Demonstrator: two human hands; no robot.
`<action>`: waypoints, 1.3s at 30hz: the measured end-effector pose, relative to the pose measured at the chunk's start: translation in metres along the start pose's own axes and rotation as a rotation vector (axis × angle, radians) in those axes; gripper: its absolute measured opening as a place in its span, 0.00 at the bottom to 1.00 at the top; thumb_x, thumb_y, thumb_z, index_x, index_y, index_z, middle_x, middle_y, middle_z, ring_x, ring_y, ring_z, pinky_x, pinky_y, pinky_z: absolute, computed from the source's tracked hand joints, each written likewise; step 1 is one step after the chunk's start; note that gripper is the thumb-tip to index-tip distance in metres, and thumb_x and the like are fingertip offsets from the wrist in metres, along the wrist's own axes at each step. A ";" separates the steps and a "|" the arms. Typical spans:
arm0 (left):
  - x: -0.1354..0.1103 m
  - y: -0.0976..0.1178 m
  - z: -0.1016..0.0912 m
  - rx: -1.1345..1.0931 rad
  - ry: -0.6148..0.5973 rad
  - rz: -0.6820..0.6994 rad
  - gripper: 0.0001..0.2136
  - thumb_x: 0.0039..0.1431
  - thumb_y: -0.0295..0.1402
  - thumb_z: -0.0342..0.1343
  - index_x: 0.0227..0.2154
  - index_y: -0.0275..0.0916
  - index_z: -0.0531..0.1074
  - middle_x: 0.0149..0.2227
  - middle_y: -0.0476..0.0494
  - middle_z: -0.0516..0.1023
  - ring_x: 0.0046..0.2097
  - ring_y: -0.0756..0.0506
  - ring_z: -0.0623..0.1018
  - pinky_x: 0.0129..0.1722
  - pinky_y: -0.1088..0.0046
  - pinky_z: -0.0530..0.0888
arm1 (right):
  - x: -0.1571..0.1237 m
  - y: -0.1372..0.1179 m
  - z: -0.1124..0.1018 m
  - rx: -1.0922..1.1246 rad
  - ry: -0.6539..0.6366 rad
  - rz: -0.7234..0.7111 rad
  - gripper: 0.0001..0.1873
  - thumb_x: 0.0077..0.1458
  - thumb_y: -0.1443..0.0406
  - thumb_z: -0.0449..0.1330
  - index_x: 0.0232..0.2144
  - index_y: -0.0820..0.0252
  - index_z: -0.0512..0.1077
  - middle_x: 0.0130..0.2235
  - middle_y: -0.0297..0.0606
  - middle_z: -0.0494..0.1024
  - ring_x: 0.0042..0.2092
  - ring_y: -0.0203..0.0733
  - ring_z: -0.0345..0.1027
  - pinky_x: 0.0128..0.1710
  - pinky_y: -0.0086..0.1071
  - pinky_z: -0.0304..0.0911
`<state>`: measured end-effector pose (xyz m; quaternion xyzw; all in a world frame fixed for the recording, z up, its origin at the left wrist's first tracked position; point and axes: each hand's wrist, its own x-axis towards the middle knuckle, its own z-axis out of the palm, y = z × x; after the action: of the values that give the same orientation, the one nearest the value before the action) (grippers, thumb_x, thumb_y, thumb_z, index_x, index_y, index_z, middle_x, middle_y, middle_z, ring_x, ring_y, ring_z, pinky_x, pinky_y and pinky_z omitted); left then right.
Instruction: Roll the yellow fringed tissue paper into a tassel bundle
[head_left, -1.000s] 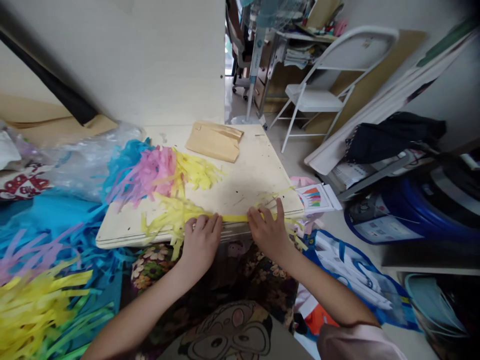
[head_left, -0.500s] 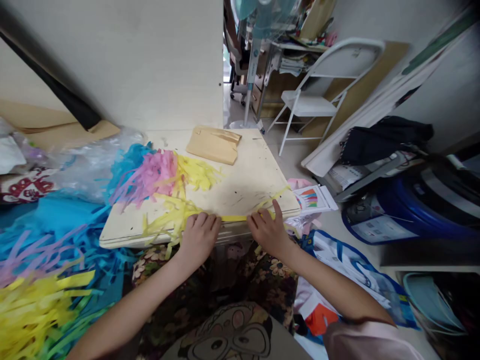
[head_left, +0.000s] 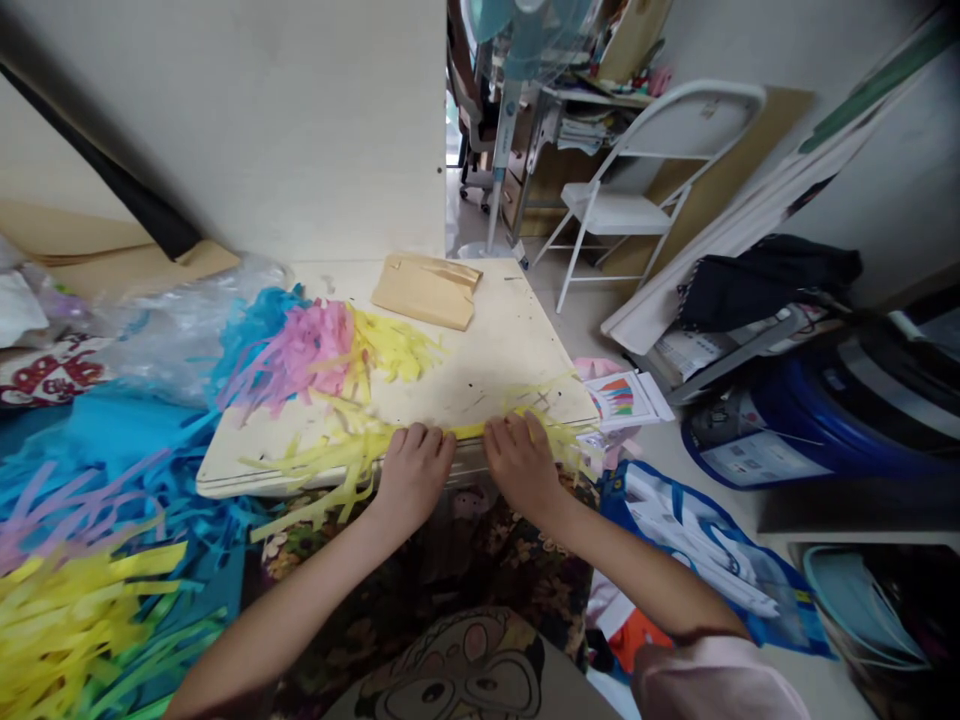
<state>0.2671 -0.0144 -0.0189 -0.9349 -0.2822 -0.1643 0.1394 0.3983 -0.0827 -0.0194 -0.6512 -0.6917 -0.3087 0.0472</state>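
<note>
At the table's front edge, my left hand [head_left: 417, 470] and my right hand [head_left: 521, 462] are closed on a yellow tissue paper tassel [head_left: 470, 432]. Its twisted middle shows in the short gap between them. Loose yellow strips fan out beyond my left hand and hang over the edge; more strips spread past my right hand. My fingertips are curled over the paper and partly hidden. Further back on the table lie a finished-looking bunch of yellow strips [head_left: 397, 345], a pink tassel [head_left: 319, 345] and a blue tassel [head_left: 259, 325].
A folded brown paper piece [head_left: 427, 290] lies at the back of the pale tabletop [head_left: 495, 350]. Heaps of blue sheets and yellow strips [head_left: 60, 620] fill the left. To the right are a printed packet [head_left: 622, 397], a blue-edged bag [head_left: 697, 540] and a white folding chair [head_left: 622, 205].
My hands have drawn slightly closer together, shortening the yellow stretch between them. The strips at both ends have shifted, with more now hanging over the edge at left.
</note>
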 end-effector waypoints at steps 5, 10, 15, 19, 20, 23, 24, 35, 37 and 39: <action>0.003 -0.002 0.001 -0.073 -0.014 0.024 0.05 0.49 0.26 0.48 0.28 0.38 0.68 0.27 0.44 0.70 0.33 0.44 0.65 0.29 0.68 0.58 | 0.012 -0.004 0.003 0.244 -0.098 -0.132 0.06 0.50 0.69 0.50 0.30 0.65 0.67 0.30 0.37 0.68 0.34 0.41 0.57 0.35 0.33 0.53; 0.004 -0.002 0.003 -0.078 0.015 -0.052 0.06 0.51 0.27 0.46 0.27 0.37 0.68 0.28 0.44 0.71 0.31 0.44 0.66 0.29 0.68 0.58 | 0.019 0.005 0.008 0.402 -0.174 -0.138 0.06 0.51 0.69 0.49 0.26 0.63 0.65 0.29 0.37 0.67 0.33 0.39 0.57 0.32 0.30 0.53; 0.009 0.004 0.003 -0.020 -0.029 -0.136 0.06 0.50 0.27 0.46 0.24 0.35 0.67 0.25 0.42 0.69 0.30 0.43 0.66 0.29 0.68 0.57 | 0.029 0.006 0.007 0.349 -0.236 -0.197 0.08 0.52 0.71 0.47 0.25 0.64 0.65 0.29 0.40 0.67 0.33 0.41 0.57 0.31 0.33 0.52; 0.012 0.004 0.004 0.018 -0.037 -0.170 0.07 0.51 0.28 0.45 0.22 0.35 0.66 0.24 0.42 0.68 0.30 0.42 0.65 0.29 0.67 0.56 | 0.036 0.005 0.008 0.281 -0.298 -0.248 0.08 0.51 0.71 0.47 0.26 0.66 0.64 0.28 0.42 0.67 0.33 0.44 0.58 0.29 0.34 0.51; 0.012 0.003 0.004 0.025 -0.038 -0.179 0.07 0.51 0.29 0.44 0.22 0.35 0.65 0.23 0.42 0.67 0.30 0.42 0.65 0.29 0.67 0.56 | 0.037 0.007 0.008 0.272 -0.306 -0.249 0.08 0.51 0.71 0.46 0.26 0.66 0.64 0.28 0.43 0.67 0.33 0.44 0.58 0.29 0.34 0.51; 0.010 -0.001 0.002 0.033 -0.049 -0.205 0.08 0.52 0.30 0.44 0.22 0.35 0.65 0.24 0.42 0.67 0.30 0.42 0.65 0.29 0.67 0.55 | 0.036 0.015 0.009 0.250 -0.338 -0.239 0.08 0.52 0.71 0.46 0.26 0.66 0.64 0.28 0.43 0.67 0.32 0.43 0.59 0.28 0.33 0.50; 0.010 -0.002 0.001 0.032 -0.054 -0.213 0.08 0.52 0.31 0.44 0.23 0.35 0.66 0.24 0.42 0.68 0.30 0.42 0.65 0.29 0.67 0.55 | 0.035 0.019 0.010 0.243 -0.350 -0.234 0.09 0.52 0.71 0.46 0.25 0.66 0.64 0.27 0.43 0.67 0.32 0.43 0.59 0.28 0.33 0.49; 0.011 -0.011 -0.011 -0.032 -0.046 -0.282 0.10 0.50 0.33 0.47 0.18 0.37 0.67 0.22 0.44 0.67 0.30 0.44 0.64 0.27 0.69 0.53 | 0.029 0.051 0.008 0.215 -0.420 -0.208 0.09 0.51 0.67 0.49 0.22 0.63 0.65 0.25 0.39 0.68 0.30 0.40 0.59 0.29 0.32 0.45; 0.012 -0.013 -0.011 -0.056 -0.069 -0.298 0.10 0.50 0.34 0.47 0.18 0.37 0.68 0.22 0.44 0.67 0.30 0.44 0.64 0.28 0.69 0.53 | 0.032 0.056 0.005 0.239 -0.470 -0.192 0.10 0.51 0.65 0.49 0.23 0.64 0.65 0.26 0.39 0.68 0.30 0.40 0.59 0.29 0.32 0.46; 0.012 -0.015 -0.012 -0.085 -0.089 -0.306 0.10 0.50 0.35 0.47 0.19 0.38 0.68 0.22 0.44 0.67 0.30 0.44 0.64 0.28 0.68 0.53 | 0.034 0.061 0.004 0.292 -0.533 -0.176 0.09 0.51 0.65 0.49 0.24 0.64 0.65 0.27 0.38 0.68 0.31 0.39 0.59 0.30 0.31 0.46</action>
<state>0.2653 -0.0012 -0.0013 -0.8924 -0.4200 -0.1537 0.0606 0.4516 -0.0531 0.0158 -0.6333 -0.7703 -0.0274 -0.0698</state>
